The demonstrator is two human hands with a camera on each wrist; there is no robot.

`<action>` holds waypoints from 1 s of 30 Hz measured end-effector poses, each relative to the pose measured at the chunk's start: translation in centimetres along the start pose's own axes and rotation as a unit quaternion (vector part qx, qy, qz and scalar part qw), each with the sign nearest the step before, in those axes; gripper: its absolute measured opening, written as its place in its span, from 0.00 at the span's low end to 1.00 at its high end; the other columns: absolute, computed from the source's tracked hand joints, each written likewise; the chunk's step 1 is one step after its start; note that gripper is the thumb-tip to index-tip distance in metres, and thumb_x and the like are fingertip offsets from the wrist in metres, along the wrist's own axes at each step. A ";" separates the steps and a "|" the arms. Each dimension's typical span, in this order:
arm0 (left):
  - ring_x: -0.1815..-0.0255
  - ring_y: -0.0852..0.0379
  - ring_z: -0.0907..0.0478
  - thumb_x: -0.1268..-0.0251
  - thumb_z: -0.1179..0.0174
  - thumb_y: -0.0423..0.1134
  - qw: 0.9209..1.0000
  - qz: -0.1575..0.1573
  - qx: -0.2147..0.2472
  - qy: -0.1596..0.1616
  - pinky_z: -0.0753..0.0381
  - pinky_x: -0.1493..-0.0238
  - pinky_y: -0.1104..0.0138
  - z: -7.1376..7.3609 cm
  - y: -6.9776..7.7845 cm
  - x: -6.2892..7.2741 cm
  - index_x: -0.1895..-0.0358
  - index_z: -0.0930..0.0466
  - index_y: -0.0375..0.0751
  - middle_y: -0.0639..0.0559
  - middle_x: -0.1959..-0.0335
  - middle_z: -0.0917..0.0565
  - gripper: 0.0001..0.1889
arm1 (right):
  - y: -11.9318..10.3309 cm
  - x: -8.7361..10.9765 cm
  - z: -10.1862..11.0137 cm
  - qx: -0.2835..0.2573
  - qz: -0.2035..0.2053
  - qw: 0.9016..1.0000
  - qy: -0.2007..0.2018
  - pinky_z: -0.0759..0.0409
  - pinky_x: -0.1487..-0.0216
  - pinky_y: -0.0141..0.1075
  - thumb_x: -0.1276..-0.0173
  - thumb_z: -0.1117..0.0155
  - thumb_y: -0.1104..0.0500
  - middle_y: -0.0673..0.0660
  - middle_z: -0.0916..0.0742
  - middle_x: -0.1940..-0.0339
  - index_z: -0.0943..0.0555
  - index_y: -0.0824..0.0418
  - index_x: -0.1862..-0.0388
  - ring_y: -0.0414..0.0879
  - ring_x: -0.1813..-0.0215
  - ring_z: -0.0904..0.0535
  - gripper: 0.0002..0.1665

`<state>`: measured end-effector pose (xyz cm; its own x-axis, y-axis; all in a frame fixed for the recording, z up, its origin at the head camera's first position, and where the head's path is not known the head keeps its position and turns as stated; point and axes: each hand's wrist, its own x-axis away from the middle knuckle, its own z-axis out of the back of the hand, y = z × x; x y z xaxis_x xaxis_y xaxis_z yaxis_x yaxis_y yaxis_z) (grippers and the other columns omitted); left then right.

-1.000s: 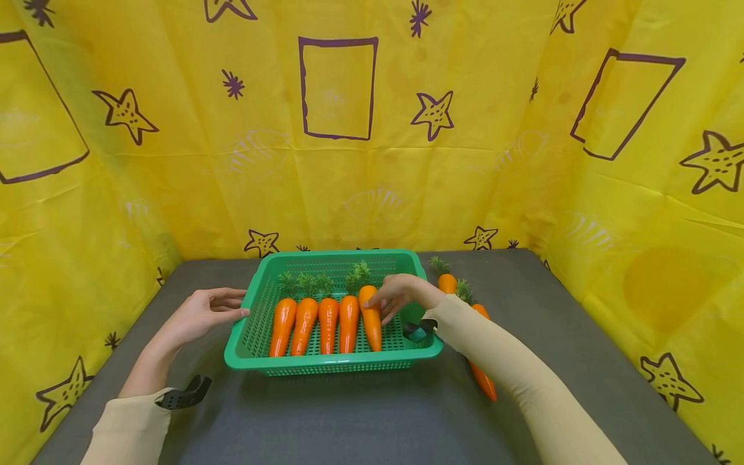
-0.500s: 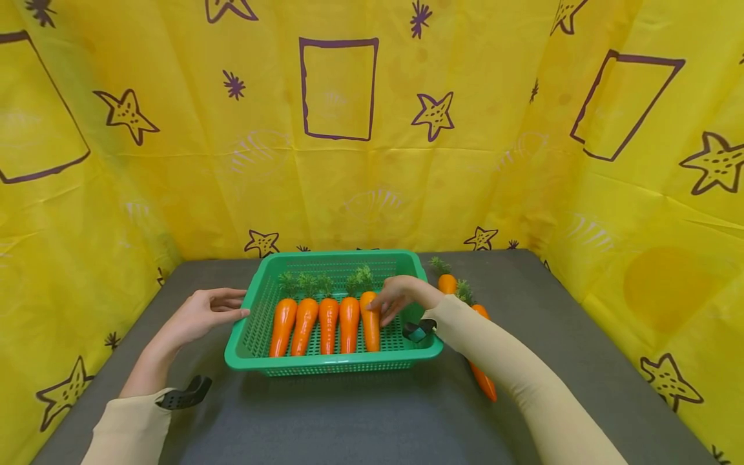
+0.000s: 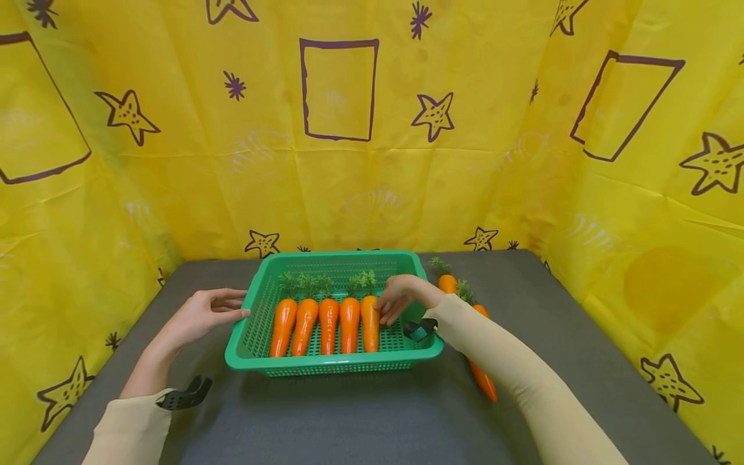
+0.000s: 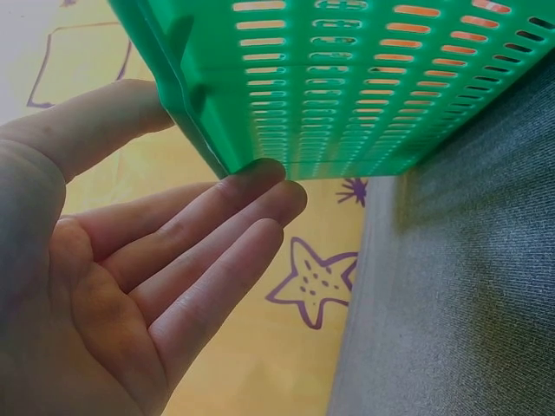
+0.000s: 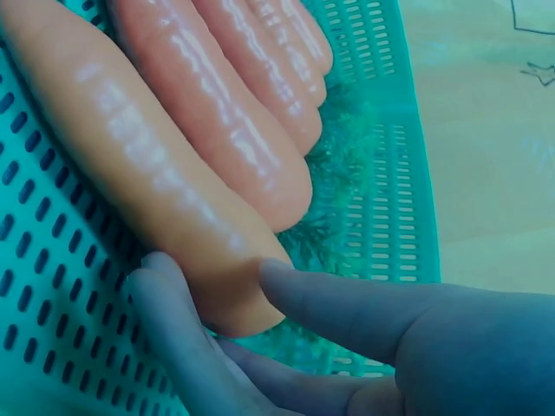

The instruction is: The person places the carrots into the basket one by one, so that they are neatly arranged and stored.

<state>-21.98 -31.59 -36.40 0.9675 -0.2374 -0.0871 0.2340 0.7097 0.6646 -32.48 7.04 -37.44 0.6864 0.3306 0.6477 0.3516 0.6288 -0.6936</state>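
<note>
Fingers of the right hand (image 3: pixel 398 300) are lightly pinching the thick end of a carrot (image 3: pixel 371 329), thumb on one side and a fingertip on the other; those of the left hand (image 3: pixel 203 314) are lying nearly straight, touching the outer left side of a green basket (image 3: pixel 337 363) without grasping it. That carrot is lying inside the basket at the right end of a row, its leaves (image 3: pixel 367 279) pointing toward the far wall.

Its shiny skin is looking slippery, so an uneven release could be enough to roll it rightward, and a nudge left could be bunching its neighbours (image 3: pixel 350 326). Catching the leaves on a finger could be dragging it askew. Because the left hand is only touching, a knock from the right wrist could be sliding the whole basket across the table (image 3: pixel 337 420). The right sleeve (image 3: pixel 500 352) is crossing over the loose carrots (image 3: pixel 481 311), so brushing them could be setting one rolling.

Counting up: one basket is sitting on one table, five carrots are lying in it, and two hands are working. Outside, two loose carrots are showing their tops; the pointed tip past the sleeve is perhaps belonging to a third, as the arm is covering the middle
</note>
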 end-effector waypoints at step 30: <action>0.52 0.46 0.18 0.39 0.37 0.51 1.000 -0.005 -0.001 0.001 0.19 0.53 0.54 0.1 0.0 0.0 0.39 0.27 0.34 0.39 0.51 0.16 0.31 | -0.5 4.8 2.7 0.031 0.083 0.996 0.006 0.18 0.50 0.43 0.30 0.41 0.56 0.71 0.19 0.45 0.34 0.73 0.34 0.59 0.44 0.20 0.31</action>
<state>-21.95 -31.67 -36.31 0.9650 -0.2444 -0.0951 0.2447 0.7089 0.6614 -31.04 10.20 -33.16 0.7399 0.4253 0.5212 0.1923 0.6087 -0.7697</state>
